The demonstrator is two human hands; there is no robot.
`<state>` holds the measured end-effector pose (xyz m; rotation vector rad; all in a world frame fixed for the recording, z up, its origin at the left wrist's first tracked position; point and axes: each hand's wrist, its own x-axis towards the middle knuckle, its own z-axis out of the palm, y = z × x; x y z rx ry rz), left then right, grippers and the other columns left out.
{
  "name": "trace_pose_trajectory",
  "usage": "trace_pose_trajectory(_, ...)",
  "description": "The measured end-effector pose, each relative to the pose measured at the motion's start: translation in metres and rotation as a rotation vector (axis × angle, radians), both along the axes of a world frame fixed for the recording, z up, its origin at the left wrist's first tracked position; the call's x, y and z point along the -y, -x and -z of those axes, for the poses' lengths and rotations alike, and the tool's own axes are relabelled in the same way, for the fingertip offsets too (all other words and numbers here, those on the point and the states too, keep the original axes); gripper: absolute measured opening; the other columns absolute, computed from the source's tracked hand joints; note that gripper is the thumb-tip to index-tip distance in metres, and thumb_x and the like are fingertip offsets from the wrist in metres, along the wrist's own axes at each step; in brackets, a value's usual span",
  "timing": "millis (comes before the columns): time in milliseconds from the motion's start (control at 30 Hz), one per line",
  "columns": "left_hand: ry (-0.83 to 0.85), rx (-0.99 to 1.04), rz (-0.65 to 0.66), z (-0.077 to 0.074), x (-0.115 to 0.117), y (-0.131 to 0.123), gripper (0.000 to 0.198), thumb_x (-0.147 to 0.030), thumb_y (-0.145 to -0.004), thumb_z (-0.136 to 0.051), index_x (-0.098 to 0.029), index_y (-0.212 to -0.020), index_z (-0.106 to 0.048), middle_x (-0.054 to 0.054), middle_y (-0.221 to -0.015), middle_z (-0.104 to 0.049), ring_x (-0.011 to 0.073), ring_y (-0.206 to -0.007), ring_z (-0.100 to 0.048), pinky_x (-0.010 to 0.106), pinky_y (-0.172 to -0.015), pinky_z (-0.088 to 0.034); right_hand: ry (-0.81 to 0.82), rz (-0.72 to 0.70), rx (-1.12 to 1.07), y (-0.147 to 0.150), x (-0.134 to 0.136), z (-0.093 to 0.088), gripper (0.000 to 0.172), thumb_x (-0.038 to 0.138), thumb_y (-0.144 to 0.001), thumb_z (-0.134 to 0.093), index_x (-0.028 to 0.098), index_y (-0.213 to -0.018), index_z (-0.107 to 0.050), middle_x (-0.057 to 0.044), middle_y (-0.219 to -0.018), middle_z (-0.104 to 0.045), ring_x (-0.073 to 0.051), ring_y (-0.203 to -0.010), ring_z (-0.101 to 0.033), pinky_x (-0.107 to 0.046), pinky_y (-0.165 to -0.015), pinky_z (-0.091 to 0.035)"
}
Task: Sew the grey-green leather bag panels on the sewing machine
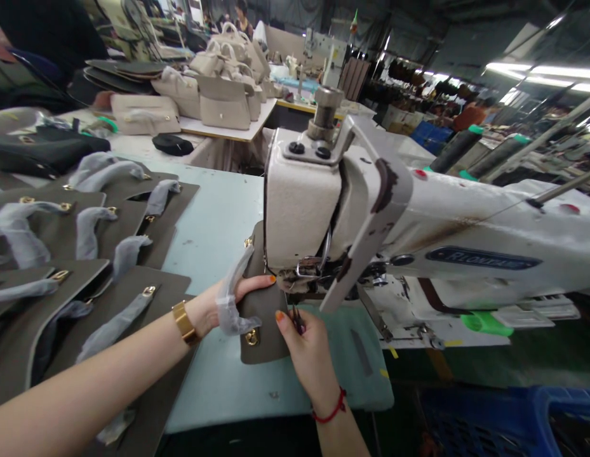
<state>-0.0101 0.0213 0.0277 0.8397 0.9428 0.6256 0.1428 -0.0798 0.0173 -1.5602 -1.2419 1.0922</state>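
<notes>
Holds flat a dark taupe leather bag panel (266,317) on the pale blue tabletop (213,381), under the white metal sewing machine head (299,203). Passes the left hand (244,287) through the plastic-wrapped handle (229,309), with thumb outstretched; cannot tell the pose of its other fingers. Curls the right hand (308,349) around small dark pointed metal snips (297,318), with thumb at the panel's edge.

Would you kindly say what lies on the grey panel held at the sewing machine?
The grey panel bears a plastic-wrapped handle with gold fittings, the left hand partly beneath it, and the right thumb. What these and the machine cover is hidden.
</notes>
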Motion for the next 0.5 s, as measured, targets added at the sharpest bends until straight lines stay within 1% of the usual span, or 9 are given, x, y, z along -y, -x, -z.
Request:
trace_pose_trajectory(100,0.155,0.091,-0.178,0.004,0.014,-0.01,0.031,-0.029,-0.061,-0.08,-0.014,-0.087,-0.071,0.018,-0.088,-0.073,0.0351,-0.075,-0.071,0.044,-0.064,-0.058,0.037,-0.019,-0.01,-0.014,-0.003,-0.005,0.037,0.045,-0.087,-0.055,0.016,-0.065,-0.051,0.004,-0.058,-0.037,-0.009,-0.056,-0.033,-0.021,-0.05,-0.026)
trace_pose_trajectory(200,0.21,0.142,-0.357,0.002,0.032,-0.023,0.038,-0.024,-0.057,-0.082,-0.017,-0.093,-0.069,0.017,-0.09,-0.072,0.0394,-0.083,-0.069,0.043,-0.058,-0.058,0.025,-0.05,-0.002,-0.03,-0.006,-0.012,0.037,0.046,-0.085,-0.057,0.015,-0.066,-0.057,0.003,-0.057,-0.045,-0.011,-0.055,-0.04,-0.022,-0.05,-0.03)
trace_pose_trajectory(267,0.253,0.156,-0.44,-0.002,0.043,-0.031,0.039,-0.025,-0.058,-0.082,-0.018,-0.093,-0.068,0.016,-0.092,-0.072,0.042,-0.091,-0.067,0.043,-0.059,-0.058,-0.002,-0.067,0.035,-0.04,-0.009,-0.017,0.037,0.045,-0.084,-0.058,0.014,-0.066,-0.063,0.001,-0.058,-0.052,-0.012,-0.056,-0.044,-0.022,-0.05,-0.031)
trace_pose_trajectory(367,0.257,0.191,-0.508,-0.007,0.055,-0.04,0.038,-0.024,-0.059,-0.08,-0.021,-0.094,-0.067,0.013,-0.101,-0.072,0.0426,-0.104,-0.063,0.046,-0.07,-0.059,-0.02,-0.08,0.094,-0.05,-0.015,-0.024,0.035,0.045,-0.083,-0.06,0.014,-0.068,-0.068,-0.001,-0.059,-0.057,-0.013,-0.057,-0.048,-0.023,-0.05,-0.032)
trace_pose_trajectory(433,0.227,0.192,-0.538,-0.01,0.06,-0.044,0.047,-0.017,-0.055,-0.08,-0.025,-0.099,-0.065,0.009,-0.104,-0.071,0.0424,-0.108,-0.06,0.047,-0.075,-0.059,-0.028,-0.085,0.122,-0.053,-0.018,-0.027,0.034,0.044,-0.083,-0.06,0.015,-0.068,-0.068,-0.001,-0.058,-0.057,-0.014,-0.057,-0.049,-0.023,-0.051,-0.032)
trace_pose_trajectory(500,0.213,0.183,-0.561,-0.011,0.063,-0.047,0.06,-0.012,-0.052,-0.08,-0.029,-0.107,-0.061,0.007,-0.104,-0.071,0.0417,-0.11,-0.059,0.047,-0.075,-0.059,-0.038,-0.096,0.137,-0.054,-0.02,-0.029,0.034,0.044,-0.083,-0.06,0.015,-0.068,-0.069,-0.001,-0.057,-0.057,-0.014,-0.057,-0.05,-0.024,-0.051,-0.032)
